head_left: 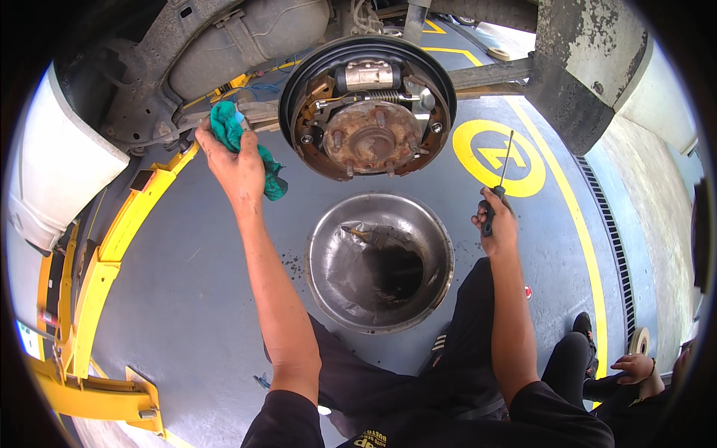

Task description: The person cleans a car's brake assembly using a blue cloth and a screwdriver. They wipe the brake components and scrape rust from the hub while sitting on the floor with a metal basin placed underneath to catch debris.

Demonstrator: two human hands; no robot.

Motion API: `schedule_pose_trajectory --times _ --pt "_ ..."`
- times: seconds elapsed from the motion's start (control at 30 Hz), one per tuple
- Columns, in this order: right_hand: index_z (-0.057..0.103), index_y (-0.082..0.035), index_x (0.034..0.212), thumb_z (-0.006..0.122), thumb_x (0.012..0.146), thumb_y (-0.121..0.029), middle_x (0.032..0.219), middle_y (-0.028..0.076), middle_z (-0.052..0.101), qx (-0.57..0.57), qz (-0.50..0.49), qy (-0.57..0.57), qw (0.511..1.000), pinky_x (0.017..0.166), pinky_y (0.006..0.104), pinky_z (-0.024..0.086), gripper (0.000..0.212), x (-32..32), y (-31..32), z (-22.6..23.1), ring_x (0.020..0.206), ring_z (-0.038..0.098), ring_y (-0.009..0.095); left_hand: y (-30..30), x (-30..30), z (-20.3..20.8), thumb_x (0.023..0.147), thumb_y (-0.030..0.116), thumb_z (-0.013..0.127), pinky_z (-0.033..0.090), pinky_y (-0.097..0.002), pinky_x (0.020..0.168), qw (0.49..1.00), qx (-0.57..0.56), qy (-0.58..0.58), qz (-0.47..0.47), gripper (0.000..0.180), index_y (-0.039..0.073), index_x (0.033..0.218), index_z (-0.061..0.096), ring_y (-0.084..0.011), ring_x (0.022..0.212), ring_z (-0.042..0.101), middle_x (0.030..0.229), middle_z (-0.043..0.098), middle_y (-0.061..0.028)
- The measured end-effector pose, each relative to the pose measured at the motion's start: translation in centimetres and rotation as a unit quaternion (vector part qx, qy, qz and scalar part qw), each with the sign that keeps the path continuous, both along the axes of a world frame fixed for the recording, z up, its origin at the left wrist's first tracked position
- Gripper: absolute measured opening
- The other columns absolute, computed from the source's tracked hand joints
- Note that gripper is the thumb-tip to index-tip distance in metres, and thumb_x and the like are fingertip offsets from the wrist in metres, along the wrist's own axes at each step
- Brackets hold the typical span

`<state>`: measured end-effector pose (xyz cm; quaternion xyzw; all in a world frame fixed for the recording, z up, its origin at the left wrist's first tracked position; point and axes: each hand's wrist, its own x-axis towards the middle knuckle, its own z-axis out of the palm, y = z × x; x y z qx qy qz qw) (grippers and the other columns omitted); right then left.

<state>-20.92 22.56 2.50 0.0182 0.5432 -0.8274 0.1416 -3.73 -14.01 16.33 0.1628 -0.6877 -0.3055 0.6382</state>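
Note:
Raised at the left, my left hand (237,166) is closed around a crumpled green rag (226,123), whose lower end hangs down beside the palm. My right hand (499,224) grips the black handle of a screwdriver (507,163), its thin shaft pointing up. Between both hands, and touched by neither, is an open drum brake assembly (366,108) with a rusty hub (371,140), curved brake shoes, springs and a silvery wheel cylinder (370,75). Below it on the floor stands a round metal basin (317,276) with dark liquid and a small brush (355,233) inside.
A yellow lift arm (127,224) runs along the left. Overhead are the vehicle's underbody (254,45) and a peeling grey panel (582,60). At the lower right another person's hand (635,367) and dark-clad leg show. A drain grate (609,231) lines the floor at right.

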Motion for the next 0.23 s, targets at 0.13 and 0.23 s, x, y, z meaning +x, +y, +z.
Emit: schedule_pose_trajectory --times 0.13,0.23 --pt "0.064 -0.011 0.105 0.068 0.098 -0.025 0.072 -0.002 0.053 -0.002 0.004 -0.001 1.000 0.065 0.0274 0.045 0.017 -0.02 -0.10 -0.08 0.060 0.048 0.007 -0.50 -0.01 -0.17 0.084 -0.001 0.061 0.051 -0.0287 0.083 0.999 -0.026 -0.009 0.025 0.048 0.002 0.130 0.050 -0.0155 0.093 0.060 0.113 0.059 -0.0070" --pt "0.064 -0.010 0.105 0.069 0.097 -0.026 0.072 -0.002 0.053 -0.003 0.004 0.003 1.000 0.065 0.0273 0.046 0.018 -0.20 0.02 -0.25 0.060 0.048 0.007 -0.75 -0.21 -0.38 0.084 -0.001 0.061 0.050 -0.0281 0.082 0.999 -0.029 -0.006 0.015 0.048 0.003 0.131 0.051 -0.0157 0.092 0.060 0.113 0.059 -0.0074"
